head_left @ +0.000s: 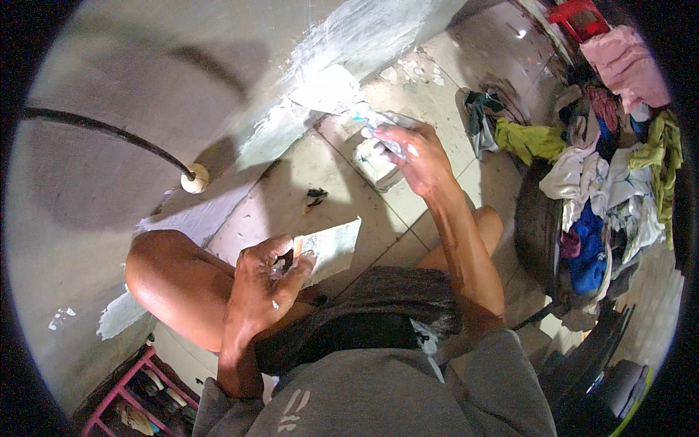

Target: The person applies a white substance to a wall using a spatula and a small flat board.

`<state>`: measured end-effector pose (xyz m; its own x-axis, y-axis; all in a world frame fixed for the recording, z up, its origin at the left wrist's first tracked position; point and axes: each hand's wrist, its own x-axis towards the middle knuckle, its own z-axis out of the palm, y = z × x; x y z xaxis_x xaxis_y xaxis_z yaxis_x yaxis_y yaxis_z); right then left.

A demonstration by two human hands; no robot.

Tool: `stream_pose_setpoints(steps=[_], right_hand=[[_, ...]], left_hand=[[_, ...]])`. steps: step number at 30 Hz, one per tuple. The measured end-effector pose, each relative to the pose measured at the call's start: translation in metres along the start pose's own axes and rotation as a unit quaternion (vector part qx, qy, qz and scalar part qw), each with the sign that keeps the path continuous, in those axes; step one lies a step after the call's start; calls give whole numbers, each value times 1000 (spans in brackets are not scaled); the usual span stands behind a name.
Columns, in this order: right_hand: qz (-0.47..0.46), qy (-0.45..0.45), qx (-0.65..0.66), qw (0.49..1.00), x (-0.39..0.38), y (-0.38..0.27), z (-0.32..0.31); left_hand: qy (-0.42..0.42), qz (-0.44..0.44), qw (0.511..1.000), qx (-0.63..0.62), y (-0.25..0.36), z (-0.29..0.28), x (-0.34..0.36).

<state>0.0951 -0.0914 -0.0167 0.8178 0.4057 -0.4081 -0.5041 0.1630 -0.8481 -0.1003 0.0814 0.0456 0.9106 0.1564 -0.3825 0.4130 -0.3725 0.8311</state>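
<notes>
While a smeared tool (373,125) is gripped by the right hand (419,151), fingers curled, its end past them near the wall (153,84), a flat plate (333,246) is pinched at one edge by the left hand's (268,275) fingers and could be tipped if hold is loosened.

From the person's head, the wide fisheye looks steeply down over the grey shirt (393,393), with the left hand (268,275) and right hand (413,154) near, around mid-frame. It faces the tiled floor (335,182), with the wall (95,189) at left and the clothes pile (582,175) at right.
</notes>
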Motion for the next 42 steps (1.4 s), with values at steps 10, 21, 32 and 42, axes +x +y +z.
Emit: stream_pose_setpoints(steps=[10,21,32,42], right_hand=[[43,36,-77,995,17,116,-35],[30,74,-59,995,36,86,-19],[89,47,-125,987,91,46,0],[-12,6,-66,998,107,-19,52]], left_hand=[[21,27,999,-9,-7,4,-2],[12,-27,1000,-1,-6,-3,-4],[26,-26,999,-39,2,-4,-4],[22,-3,998,-63,-4,-5,-5]])
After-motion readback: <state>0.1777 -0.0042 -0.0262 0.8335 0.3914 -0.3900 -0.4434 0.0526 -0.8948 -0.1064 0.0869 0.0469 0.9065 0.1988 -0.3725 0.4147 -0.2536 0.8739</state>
